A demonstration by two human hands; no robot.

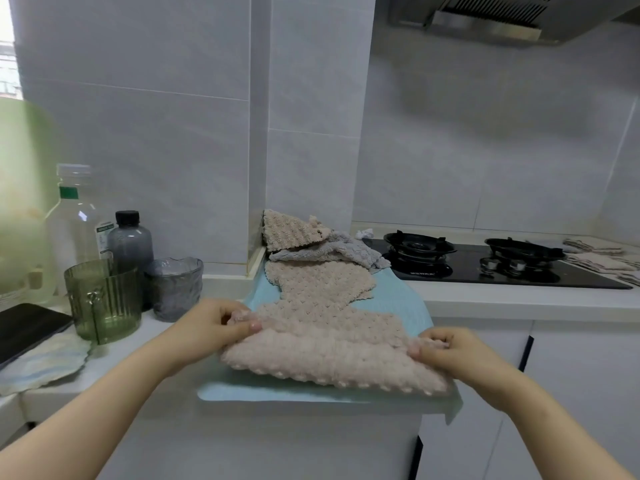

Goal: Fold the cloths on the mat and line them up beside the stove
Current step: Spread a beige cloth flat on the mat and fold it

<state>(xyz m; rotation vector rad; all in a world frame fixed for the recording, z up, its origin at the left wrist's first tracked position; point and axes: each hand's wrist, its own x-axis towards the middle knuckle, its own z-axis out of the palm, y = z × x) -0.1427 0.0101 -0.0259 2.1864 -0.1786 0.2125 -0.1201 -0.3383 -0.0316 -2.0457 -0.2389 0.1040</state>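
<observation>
A beige bobbled cloth [332, 355] lies on the light blue mat [398, 299] at the counter's front edge. My left hand [214, 323] pinches its left corner and my right hand [450, 351] pinches its right corner, the near edge hanging a little over the mat. Behind it lies another beige cloth [318, 282], then a grey cloth [332, 252] and a beige one [287, 228] leaning on the wall. The black gas stove [485, 268] is right of the mat. Folded beige cloths [602, 258] lie in a row beyond the stove's right side.
Left of the mat stand a green ribbed glass [104, 299], a grey glass [175, 289], a dark bottle [130, 244] and a clear bottle [74, 223]. A dark tablet [27, 327] and a pale rag [45, 362] lie at the far left. A range hood [502, 19] hangs above.
</observation>
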